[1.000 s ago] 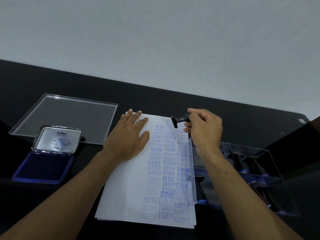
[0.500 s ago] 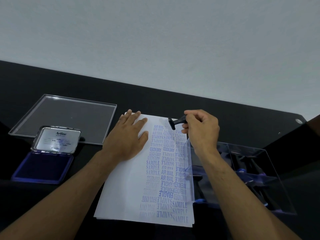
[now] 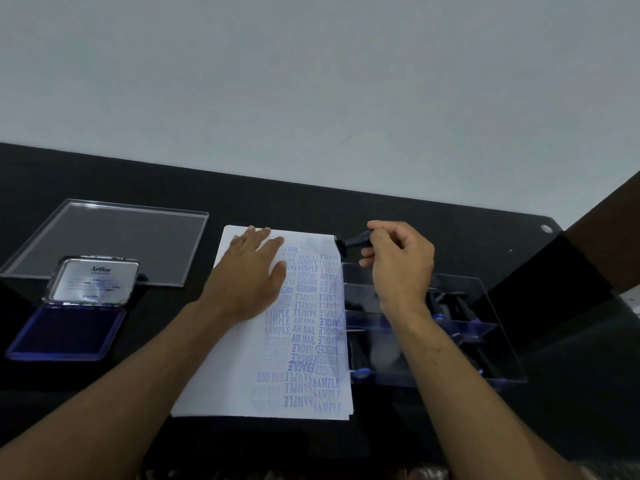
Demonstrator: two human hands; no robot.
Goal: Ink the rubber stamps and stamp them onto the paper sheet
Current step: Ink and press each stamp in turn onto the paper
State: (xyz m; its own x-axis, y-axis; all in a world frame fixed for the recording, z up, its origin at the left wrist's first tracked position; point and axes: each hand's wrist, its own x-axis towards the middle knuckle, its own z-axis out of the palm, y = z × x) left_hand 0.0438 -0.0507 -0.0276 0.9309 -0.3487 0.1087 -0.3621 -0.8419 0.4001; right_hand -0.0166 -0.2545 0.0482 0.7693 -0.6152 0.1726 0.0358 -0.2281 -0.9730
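A: Status?
B: Paper sheet (image 3: 242, 368) mostly stamped down its right half, left half bare. Right hand (image 3: 398, 265) grip pinches a stamp (image 3: 349, 241) at the sheet's far right corner. Left hand (image 3: 252, 271) flat on paper.
A: Ink?
B: Ink pad (image 3: 65, 336) open, far left on desk (image 3: 346, 206).

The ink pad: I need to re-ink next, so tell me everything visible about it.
The ink pad lies open on the black table, at the left, apart from both hands. Its dark blue pad faces up in a blue tray. The hinged silvery lid, printed "Artline", stands tilted back, in front of a clear plastic lid.
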